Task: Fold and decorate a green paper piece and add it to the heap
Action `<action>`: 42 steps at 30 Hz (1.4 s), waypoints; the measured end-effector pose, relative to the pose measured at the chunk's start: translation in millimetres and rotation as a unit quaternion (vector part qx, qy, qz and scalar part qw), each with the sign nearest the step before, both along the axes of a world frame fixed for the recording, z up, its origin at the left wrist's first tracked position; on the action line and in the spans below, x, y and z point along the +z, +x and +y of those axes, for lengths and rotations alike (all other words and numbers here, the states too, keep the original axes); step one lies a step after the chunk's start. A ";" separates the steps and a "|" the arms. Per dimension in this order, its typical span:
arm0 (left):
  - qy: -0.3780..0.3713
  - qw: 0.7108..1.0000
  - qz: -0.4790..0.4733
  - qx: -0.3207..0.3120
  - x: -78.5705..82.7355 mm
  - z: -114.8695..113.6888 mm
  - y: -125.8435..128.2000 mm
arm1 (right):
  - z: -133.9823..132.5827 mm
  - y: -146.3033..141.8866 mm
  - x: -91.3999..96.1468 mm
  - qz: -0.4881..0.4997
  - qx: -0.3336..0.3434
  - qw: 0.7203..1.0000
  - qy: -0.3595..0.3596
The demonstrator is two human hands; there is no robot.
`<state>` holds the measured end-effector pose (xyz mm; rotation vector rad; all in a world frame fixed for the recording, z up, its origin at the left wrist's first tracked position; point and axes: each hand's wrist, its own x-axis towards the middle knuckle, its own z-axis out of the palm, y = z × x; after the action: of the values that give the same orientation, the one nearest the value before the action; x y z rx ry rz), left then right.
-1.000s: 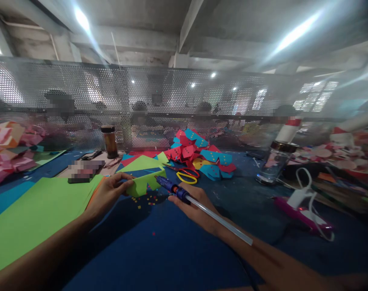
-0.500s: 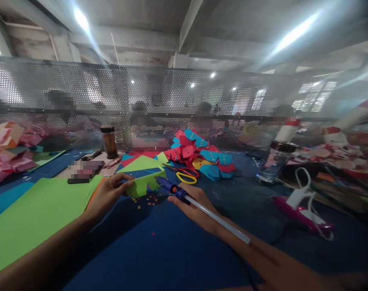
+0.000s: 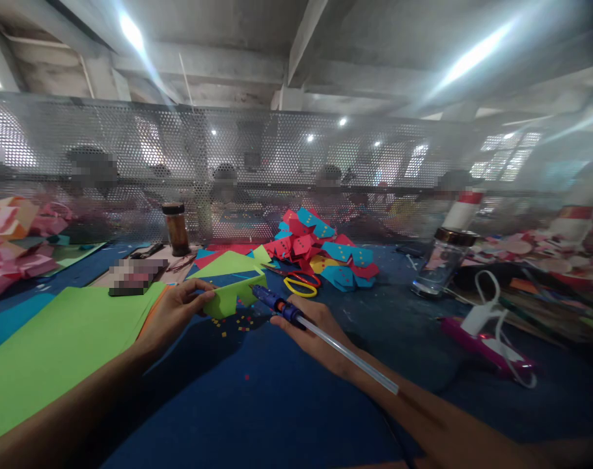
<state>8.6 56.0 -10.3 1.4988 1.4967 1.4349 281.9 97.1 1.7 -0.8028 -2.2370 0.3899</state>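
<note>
Between thumb and fingers, my left hand pinches the left end of a folded green paper piece with a notched lower edge. My right hand is closed around a blue glue gun; its handle is hidden by the hand. A clear glue stick sticks out of its back end over my right forearm. The gun's tip meets the right part of the green paper, or hovers just at it; I cannot tell which. Tiny coloured paper squares lie scattered on the blue table below.
Scissors with red and yellow handles lie behind the glue gun, before a pile of red and blue paper pieces. Green sheets cover the left side. To the right are a glass bottle and a pink glue gun.
Both hands and the green paper stay almost still. The glue stick's back end has shifted slightly left. At far right, a blurred red-and-white shape has moved.
</note>
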 end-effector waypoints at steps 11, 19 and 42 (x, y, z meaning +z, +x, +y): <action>-0.003 1.000 -0.004 -0.006 0.7 0.3 0.4 | 1.2 0.1 -1.4 0.000 0.004 1.000 -0.021; 0.001 1.000 0.003 -0.003 1.6 -0.2 0.1 | -3.6 0.5 3.1 0.000 0.000 1.000 -0.016; -0.011 0.996 -0.054 0.073 7.2 3.0 -28.1 | 11.1 -6.2 -2.0 0.089 0.012 0.960 -0.265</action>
<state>-19.5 59.0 -3.1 1.2989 1.5769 1.5535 275.7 108.2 -0.3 -0.9630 -1.9922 1.0610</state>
